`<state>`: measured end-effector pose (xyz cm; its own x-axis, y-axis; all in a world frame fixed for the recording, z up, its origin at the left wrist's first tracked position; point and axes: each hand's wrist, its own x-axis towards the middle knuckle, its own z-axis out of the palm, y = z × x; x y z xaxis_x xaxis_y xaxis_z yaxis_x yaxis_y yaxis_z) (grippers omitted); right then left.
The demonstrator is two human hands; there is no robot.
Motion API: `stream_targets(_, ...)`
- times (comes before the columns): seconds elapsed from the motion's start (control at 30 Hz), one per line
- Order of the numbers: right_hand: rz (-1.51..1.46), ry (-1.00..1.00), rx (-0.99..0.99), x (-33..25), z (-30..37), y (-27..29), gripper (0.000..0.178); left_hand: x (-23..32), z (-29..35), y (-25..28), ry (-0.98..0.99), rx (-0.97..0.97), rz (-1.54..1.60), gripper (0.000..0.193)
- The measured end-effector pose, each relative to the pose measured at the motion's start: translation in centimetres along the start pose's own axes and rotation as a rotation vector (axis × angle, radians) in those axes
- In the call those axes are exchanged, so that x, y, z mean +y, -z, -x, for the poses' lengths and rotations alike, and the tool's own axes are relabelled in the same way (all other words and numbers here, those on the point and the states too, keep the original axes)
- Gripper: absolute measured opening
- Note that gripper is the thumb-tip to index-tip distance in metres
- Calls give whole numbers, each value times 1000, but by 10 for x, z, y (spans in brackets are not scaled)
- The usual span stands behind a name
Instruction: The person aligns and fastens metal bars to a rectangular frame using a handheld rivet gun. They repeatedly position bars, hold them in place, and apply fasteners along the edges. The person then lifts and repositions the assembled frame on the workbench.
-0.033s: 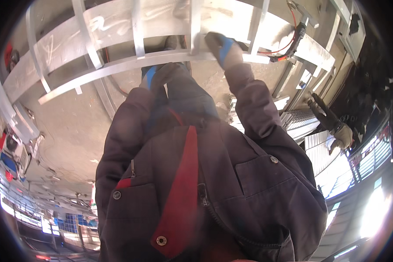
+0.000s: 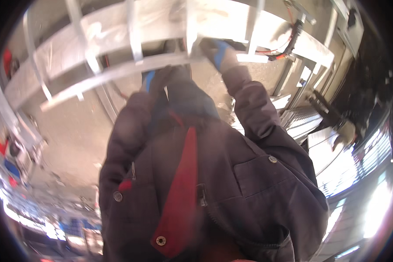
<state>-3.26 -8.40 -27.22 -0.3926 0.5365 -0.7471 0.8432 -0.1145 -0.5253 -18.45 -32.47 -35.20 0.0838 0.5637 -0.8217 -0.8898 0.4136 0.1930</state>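
A pale metal frame (image 2: 113,72) with several crossbars stretches in front of me. My right hand (image 2: 212,50), in a dark glove with a blue band at the wrist, lies over the frame's near rail. Its fingers are smeared by motion, so their grip does not show. My left hand (image 2: 159,77), gloved the same way, is lower down at the near side of that rail, close in front of my legs. Its fingers are blurred too, and I cannot tell whether they touch the metal.
Behind the rail lies a wide pale beam (image 2: 157,24). A black cable with red parts (image 2: 292,41) hangs over its right end. Metal profiles (image 2: 288,76) lie at the right, near another person (image 2: 345,131). Tools and red and blue items (image 2: 13,159) are at the far left.
My right hand has shifted slightly left and nearer to me along the rail. The whole view is more blurred, and the frame's crossbars sit slightly farther left.
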Motion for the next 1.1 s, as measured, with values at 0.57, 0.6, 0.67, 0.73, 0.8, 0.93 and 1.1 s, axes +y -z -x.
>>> stream_targets(0.57, 143, 91, -207, 19, 2, 19, 53, 2, -48, -3, 221, 67, 420, 40)
stream_targets(0.6, 144, 86, -215, 19, 0, 18, 53, 4, -46, -7, 218, 72, 368, 42)
stream_targets(0.67, 124, 98, -188, 21, -2, 17, 53, 6, -44, -11, 211, 10, 299, 45)
stream_targets(0.73, 107, 133, -150, 23, -4, 13, 52, 6, -45, -8, 229, -64, 262, 48)
stream_targets(0.8, 115, 137, -144, 26, -6, 9, 51, 6, -47, -3, 244, -114, 253, 49)
stream_targets(0.93, 116, 154, -132, 28, -8, 3, 48, 4, -51, 6, 250, -107, 283, 44)
stream_targets(1.1, 49, 200, -73, 22, -4, -1, 44, -1, -52, 8, 185, -84, 225, 33)
